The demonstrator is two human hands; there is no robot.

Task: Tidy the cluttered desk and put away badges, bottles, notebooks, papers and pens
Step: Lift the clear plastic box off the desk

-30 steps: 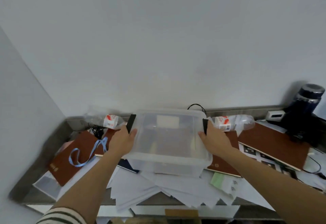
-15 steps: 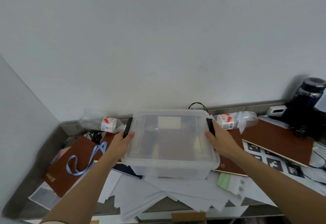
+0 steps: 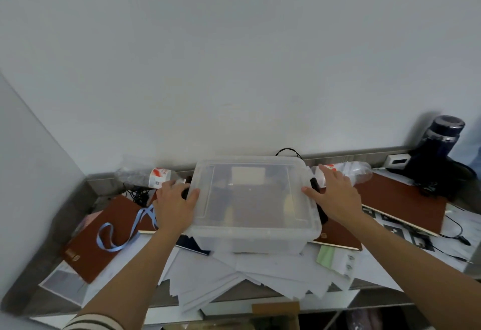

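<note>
Both hands on clear lidded plastic storage box (image 3: 253, 204), mid-bench, sitting on loose white papers (image 3: 250, 275).

L to R: brown hardcover notebook (image 3: 101, 236) w/ blue lanyard ribbon (image 3: 122, 228) across it; crushed clear bottle (image 3: 148, 176) at back; left hand (image 3: 174, 206), grip spread, fingers over box's left black latch; right hand (image 3: 334, 197), grip spread flat by right latch; second crushed bottle (image 3: 351, 172) just behind it; dark blue flask (image 3: 440, 145) far right.
</note>
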